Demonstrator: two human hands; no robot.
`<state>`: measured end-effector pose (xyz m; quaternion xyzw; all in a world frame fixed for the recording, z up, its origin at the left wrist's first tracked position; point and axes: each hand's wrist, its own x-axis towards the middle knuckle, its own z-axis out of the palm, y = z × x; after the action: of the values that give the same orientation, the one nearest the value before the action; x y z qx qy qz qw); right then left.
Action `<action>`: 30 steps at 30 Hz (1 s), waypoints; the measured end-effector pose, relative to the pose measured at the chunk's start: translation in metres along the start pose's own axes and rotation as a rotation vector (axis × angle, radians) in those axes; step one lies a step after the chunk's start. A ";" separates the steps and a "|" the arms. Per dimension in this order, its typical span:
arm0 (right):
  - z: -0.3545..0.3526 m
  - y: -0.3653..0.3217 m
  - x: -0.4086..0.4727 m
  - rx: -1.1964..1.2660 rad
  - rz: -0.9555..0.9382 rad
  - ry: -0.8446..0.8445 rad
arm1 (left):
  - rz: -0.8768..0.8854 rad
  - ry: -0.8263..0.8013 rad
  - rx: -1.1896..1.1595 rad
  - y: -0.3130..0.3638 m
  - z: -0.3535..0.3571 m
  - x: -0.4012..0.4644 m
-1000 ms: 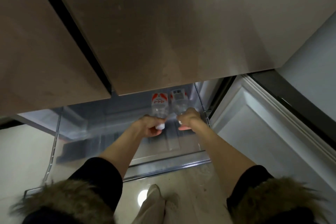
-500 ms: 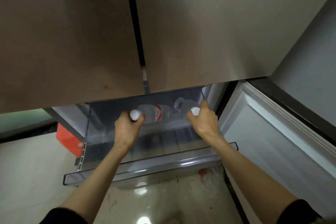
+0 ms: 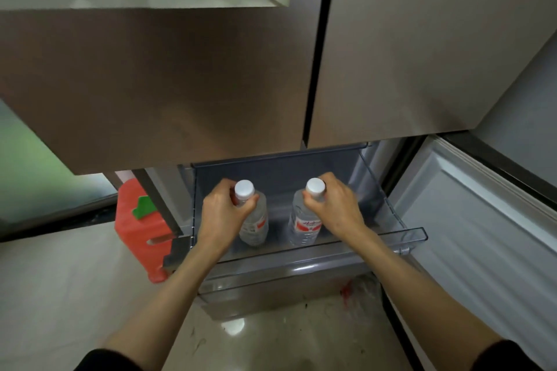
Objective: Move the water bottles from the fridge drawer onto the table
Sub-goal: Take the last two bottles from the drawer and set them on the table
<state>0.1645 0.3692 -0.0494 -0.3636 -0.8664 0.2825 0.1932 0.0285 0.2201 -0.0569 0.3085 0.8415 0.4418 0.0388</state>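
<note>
The pulled-out fridge drawer [image 3: 413, 233] is open at the top, so the way up and toward the person is free above its clear front rim. Overhead, the two closed upper doors [image 3: 187, 84] overhang the back half of the drawer and cap how high anything can rise there. The left bottle [image 3: 256, 220] and right bottle [image 3: 304, 224] stand upright, apart, with a bare strip of drawer floor between them. The left hand [image 3: 224, 211] fills the gap beside the drawer's left wall. On the right, bare drawer floor lies past the right hand [image 3: 334, 205]. The open lower door [image 3: 482, 220] closes off the right side; a red container [image 3: 141, 226] stands on the floor to the left.
</note>
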 end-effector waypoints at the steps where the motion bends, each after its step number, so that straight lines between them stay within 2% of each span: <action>1: 0.003 -0.003 0.001 -0.002 -0.022 -0.003 | -0.006 0.005 -0.002 -0.001 -0.002 0.001; 7: 0.015 -0.015 0.007 -0.004 -0.124 -0.007 | -0.045 -0.062 0.076 -0.002 0.002 0.020; 11: 0.011 -0.006 0.008 0.084 -0.107 -0.081 | -0.061 -0.118 -0.017 -0.011 0.016 0.012; 15: 0.009 0.013 0.003 0.080 -0.049 -0.266 | -0.047 -0.308 -0.248 -0.031 0.012 0.007; 20: 0.014 0.028 0.003 0.347 0.062 -0.525 | -0.102 -0.568 -0.352 -0.053 0.008 0.013; 22: 0.019 0.029 0.004 0.371 0.056 -0.547 | -0.127 -0.587 -0.354 -0.058 0.013 0.014; 26: 0.024 0.028 0.010 0.382 0.093 -0.488 | -0.200 -0.566 -0.313 -0.062 0.019 0.021; 30: 0.031 0.024 0.013 0.375 0.107 -0.462 | -0.171 -0.527 -0.239 -0.058 0.022 0.020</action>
<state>0.1515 0.3820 -0.0860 -0.2930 -0.7996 0.5227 0.0394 -0.0083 0.2230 -0.1109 0.3339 0.7674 0.4375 0.3289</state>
